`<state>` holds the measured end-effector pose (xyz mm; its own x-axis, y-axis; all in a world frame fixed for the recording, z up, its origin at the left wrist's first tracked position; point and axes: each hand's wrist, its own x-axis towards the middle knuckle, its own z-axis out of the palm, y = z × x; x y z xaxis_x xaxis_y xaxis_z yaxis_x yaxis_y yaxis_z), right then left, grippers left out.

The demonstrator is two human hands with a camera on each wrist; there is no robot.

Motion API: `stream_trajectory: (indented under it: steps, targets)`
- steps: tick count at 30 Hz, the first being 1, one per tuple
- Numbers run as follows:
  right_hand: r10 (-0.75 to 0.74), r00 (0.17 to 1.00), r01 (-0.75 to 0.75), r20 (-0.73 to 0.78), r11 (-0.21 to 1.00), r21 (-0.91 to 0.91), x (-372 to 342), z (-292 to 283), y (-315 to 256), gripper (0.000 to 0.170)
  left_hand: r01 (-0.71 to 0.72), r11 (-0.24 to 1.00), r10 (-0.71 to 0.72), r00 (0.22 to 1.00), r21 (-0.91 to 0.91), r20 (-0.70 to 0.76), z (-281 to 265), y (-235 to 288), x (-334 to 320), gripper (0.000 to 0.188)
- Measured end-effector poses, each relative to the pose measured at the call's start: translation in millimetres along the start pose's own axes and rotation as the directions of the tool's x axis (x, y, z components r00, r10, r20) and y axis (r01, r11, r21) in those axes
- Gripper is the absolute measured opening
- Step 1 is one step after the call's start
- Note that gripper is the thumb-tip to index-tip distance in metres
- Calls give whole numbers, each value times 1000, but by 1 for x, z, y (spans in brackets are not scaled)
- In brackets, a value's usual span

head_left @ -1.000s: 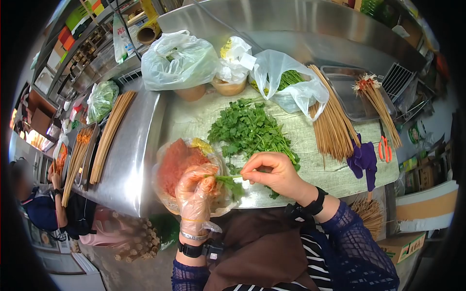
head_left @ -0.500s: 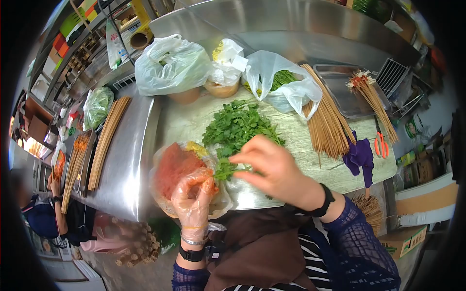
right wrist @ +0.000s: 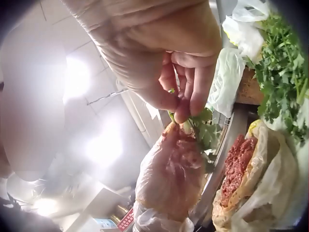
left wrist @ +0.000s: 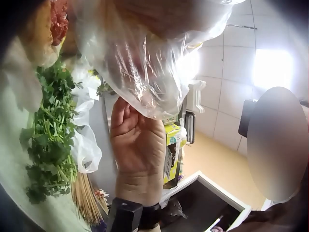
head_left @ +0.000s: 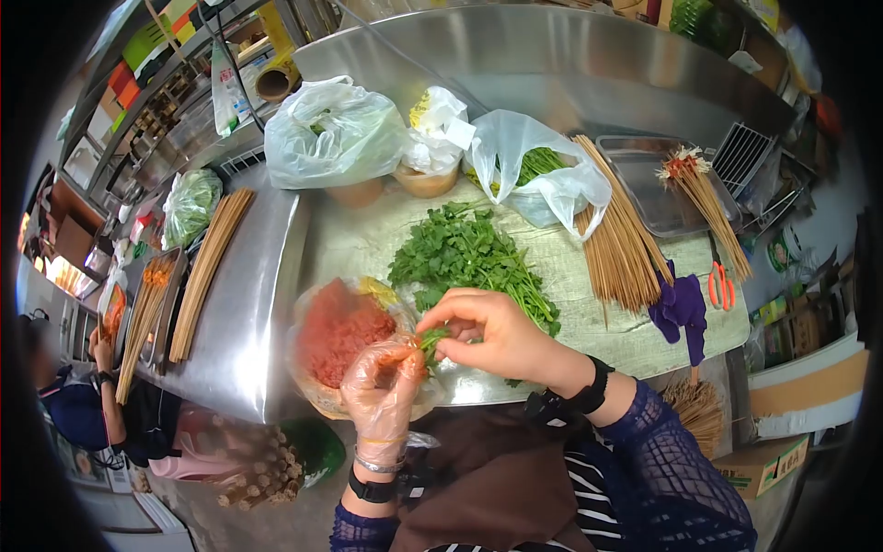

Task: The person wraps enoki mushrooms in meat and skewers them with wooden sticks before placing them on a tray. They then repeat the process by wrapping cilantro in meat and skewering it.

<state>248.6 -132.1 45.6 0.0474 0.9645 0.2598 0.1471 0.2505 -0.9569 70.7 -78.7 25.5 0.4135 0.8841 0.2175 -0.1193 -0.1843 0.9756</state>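
My left hand (head_left: 382, 391), in a clear plastic glove smeared red at the fingers, pinches a sprig of coriander (head_left: 430, 342) at the bowl's right edge. From the right, my bare right hand (head_left: 497, 339) pinches the same sprig between thumb and fingertips, right at the gloved fingertips. In the right wrist view, coriander leaves (right wrist: 208, 133) show behind the gloved fingers. Beneath and left of the glove is a plastic-lined bowl (head_left: 308, 382) of red minced meat (head_left: 336, 336). A heap of coriander (head_left: 460, 253) lies on the board just beyond my hands.
Plastic bags (head_left: 336, 133) and a tub (head_left: 428, 179) line the back. Bamboo skewers (head_left: 621, 244), a purple glove (head_left: 679, 308), orange-handled scissors (head_left: 721, 287) and a clear tray (head_left: 644, 184) are on the right. More skewers (head_left: 212, 276) lie left, near another person (head_left: 78, 405).
The sprig was stretched between my hands; then my right hand lifted, blurred, over its folded leaves. Now the right fingertips meet the gloved fingers, with the sprig bunched between them.
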Motion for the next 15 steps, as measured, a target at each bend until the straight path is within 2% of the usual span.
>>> stream_trajectory:
  steps: [1, 4, 5, 6, 7, 8, 9, 11, 14, 15]
  targets:
    - [14, 1000, -14, 10, 997, 75, 1, 0, -1, 16, 12, 1000, -12, 1000, 10, 19, -1, -1, 0, 9]
    - [-30, 999, 30, -43, 1000, 1, 1, -2, 4, 14, -17, 998, 13, 997, 58, 72, -1, -5, 4, 12]
    - [-7, 998, 11, -62, 997, 72, 1, -2, 7, 12, -3, 998, -3, 996, 66, 89, -1, -2, 5, 14]
    - [67, 995, -57, -77, 990, 128, 0, -3, 5, 11, 17, 997, -24, 994, 75, 106, -1, 0, 6, 15]
    - [140, 986, -122, -89, 976, 182, -1, -6, 0, 10, -101, 987, 91, 992, 122, 83, -6, 0, 11, 20]
    - [211, 973, -183, -98, 955, 235, -1, -9, -3, 9, -122, 987, 123, 992, 107, 1, -11, -2, 13, 23]
    - [157, 974, -121, -162, 970, 212, -1, -11, 1, 7, -90, 987, 92, 996, 131, -11, -18, 1, 14, 25]
    - [84, 982, -75, -170, 995, 59, -2, -13, 0, 8, -73, 978, 82, 996, 198, -36, -23, 11, 13, 29]
    - [-9, 992, -4, -128, 995, -101, 0, -9, -6, 9, -94, 947, 58, 990, 307, 125, -20, 13, 9, 35]
    - [-13, 994, 0, -105, 993, -117, 1, -6, -9, 9, -180, 914, 113, 974, 364, 197, -15, 13, 10, 41]
